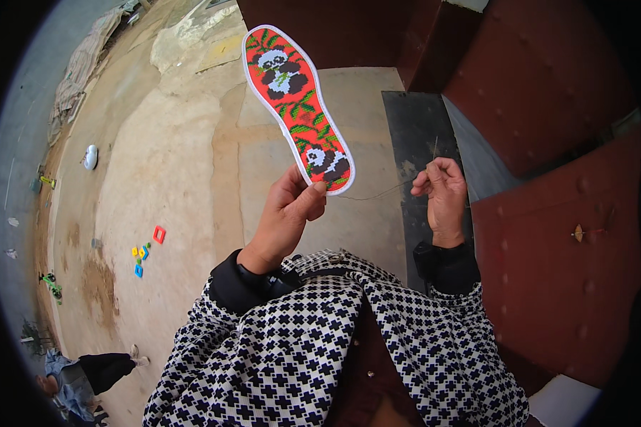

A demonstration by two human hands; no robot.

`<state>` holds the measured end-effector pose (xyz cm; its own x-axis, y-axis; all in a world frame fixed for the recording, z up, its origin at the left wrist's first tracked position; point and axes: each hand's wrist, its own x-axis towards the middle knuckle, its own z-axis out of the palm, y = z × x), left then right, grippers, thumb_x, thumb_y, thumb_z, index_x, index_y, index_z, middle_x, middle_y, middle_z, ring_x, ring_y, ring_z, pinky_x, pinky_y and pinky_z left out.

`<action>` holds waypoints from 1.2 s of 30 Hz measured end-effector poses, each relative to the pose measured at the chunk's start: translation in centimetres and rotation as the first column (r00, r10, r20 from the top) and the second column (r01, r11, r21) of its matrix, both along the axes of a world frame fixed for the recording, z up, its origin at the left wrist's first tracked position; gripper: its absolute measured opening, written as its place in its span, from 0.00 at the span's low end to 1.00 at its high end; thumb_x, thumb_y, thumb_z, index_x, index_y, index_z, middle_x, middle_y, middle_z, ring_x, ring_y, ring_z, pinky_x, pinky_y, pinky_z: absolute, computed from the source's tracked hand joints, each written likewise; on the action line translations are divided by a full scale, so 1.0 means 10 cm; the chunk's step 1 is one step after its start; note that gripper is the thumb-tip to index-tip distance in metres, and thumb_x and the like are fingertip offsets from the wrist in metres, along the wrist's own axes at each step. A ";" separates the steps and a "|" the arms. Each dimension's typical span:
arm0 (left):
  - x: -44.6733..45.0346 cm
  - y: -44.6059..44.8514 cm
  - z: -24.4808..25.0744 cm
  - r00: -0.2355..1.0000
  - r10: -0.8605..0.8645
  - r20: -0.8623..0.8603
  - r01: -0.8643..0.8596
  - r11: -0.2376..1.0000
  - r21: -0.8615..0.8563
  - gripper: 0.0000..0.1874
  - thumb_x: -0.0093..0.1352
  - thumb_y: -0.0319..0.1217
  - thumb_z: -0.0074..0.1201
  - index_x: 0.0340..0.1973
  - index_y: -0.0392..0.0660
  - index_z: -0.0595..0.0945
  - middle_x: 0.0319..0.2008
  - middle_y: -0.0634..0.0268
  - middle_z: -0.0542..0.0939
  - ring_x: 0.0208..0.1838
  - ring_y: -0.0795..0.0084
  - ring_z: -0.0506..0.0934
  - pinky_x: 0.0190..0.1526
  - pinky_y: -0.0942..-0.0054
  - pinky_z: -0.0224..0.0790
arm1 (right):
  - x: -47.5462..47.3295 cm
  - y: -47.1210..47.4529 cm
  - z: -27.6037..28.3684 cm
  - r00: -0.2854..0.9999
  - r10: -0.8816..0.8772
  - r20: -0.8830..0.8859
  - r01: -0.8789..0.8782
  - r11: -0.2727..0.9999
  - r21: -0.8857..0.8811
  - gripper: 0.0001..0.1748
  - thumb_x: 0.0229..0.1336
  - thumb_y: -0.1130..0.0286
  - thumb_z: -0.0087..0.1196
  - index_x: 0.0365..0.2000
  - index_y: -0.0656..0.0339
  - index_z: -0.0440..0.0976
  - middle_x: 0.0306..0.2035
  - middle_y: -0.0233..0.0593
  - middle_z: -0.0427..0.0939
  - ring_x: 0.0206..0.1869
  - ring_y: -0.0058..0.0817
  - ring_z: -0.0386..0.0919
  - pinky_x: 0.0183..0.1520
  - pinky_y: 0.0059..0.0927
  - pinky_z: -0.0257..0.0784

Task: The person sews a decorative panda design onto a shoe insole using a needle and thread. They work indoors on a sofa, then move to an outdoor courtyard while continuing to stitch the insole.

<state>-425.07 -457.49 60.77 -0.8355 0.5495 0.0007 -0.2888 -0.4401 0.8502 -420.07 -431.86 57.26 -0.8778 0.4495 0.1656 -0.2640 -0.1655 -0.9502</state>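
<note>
A shoe insole (307, 115), cross-stitched with pandas and green leaves on red and bound in white, stands up from my left hand (288, 213). The thumb lies over the heel end and the fingers are behind it. Off to the right, my right hand (440, 195) pinches a thin needle (436, 145) between thumb and fingertips, its point upward. A fine dark thread (371, 198) runs from the insole's heel end across to my right hand. The insole and the right hand are well apart.
Dark red metal doors (555, 256) with studs rise on the right, beside a black threshold slab (414, 139). Colourful toy blocks (141, 252) lie on the concrete floor (165, 160) at left. A person (80, 379) stands at lower left.
</note>
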 end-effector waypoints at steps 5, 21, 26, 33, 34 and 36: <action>0.01 -0.01 0.00 0.991 -0.026 0.131 0.013 0.995 0.100 0.08 0.68 0.27 0.48 0.42 0.44 0.72 0.31 0.70 0.74 0.25 0.82 0.66 0.26 0.81 0.55 | 0.02 -0.42 0.28 0.967 0.246 0.059 -0.253 0.940 0.230 0.02 0.59 0.76 0.50 0.32 0.64 0.70 0.18 0.31 0.71 0.18 0.14 0.67 0.21 0.14 0.63; 0.19 -0.08 -0.24 0.853 -0.520 -0.042 0.371 0.548 0.750 0.16 0.71 0.36 0.40 0.22 0.42 0.65 0.20 0.62 0.65 0.21 0.72 0.66 0.27 0.73 0.57 | 0.17 -0.83 0.86 0.807 0.567 -0.165 -0.081 0.383 0.920 0.18 0.38 0.84 0.54 0.36 0.66 0.75 0.15 0.36 0.66 0.16 0.31 0.68 0.19 0.30 0.63; 0.24 -0.05 -0.30 0.834 -0.502 -0.231 0.480 0.451 0.752 0.12 0.72 0.37 0.40 0.27 0.45 0.67 0.24 0.65 0.68 0.22 0.76 0.68 0.30 0.74 0.59 | 0.29 -0.95 0.99 0.806 0.554 -0.209 0.083 0.244 0.966 0.18 0.36 0.80 0.55 0.35 0.68 0.74 0.15 0.34 0.64 0.16 0.29 0.65 0.17 0.28 0.61; 0.16 0.10 -0.44 0.839 -0.442 -0.317 0.490 0.360 0.794 0.13 0.71 0.39 0.43 0.29 0.45 0.67 0.26 0.66 0.68 0.23 0.78 0.68 0.30 0.76 0.59 | 0.20 -0.92 1.05 0.795 0.588 -0.151 0.070 0.157 0.985 0.17 0.36 0.79 0.55 0.34 0.70 0.75 0.15 0.32 0.63 0.17 0.26 0.65 0.17 0.27 0.60; 0.16 0.10 -0.45 0.846 -0.438 -0.305 0.479 0.372 0.795 0.12 0.71 0.39 0.43 0.29 0.46 0.67 0.26 0.66 0.68 0.23 0.78 0.68 0.30 0.76 0.59 | 0.19 -0.92 1.04 0.794 0.588 -0.156 0.072 0.164 0.984 0.17 0.37 0.79 0.55 0.34 0.70 0.75 0.15 0.32 0.63 0.17 0.26 0.65 0.17 0.27 0.60; 0.18 0.09 -0.47 0.840 -0.456 -0.295 0.479 0.366 0.798 0.12 0.70 0.39 0.43 0.29 0.46 0.67 0.26 0.66 0.68 0.24 0.78 0.68 0.30 0.76 0.59 | 0.19 -0.93 1.02 0.799 0.582 -0.153 0.055 0.183 0.982 0.16 0.37 0.79 0.55 0.34 0.70 0.75 0.15 0.32 0.63 0.17 0.26 0.65 0.17 0.27 0.60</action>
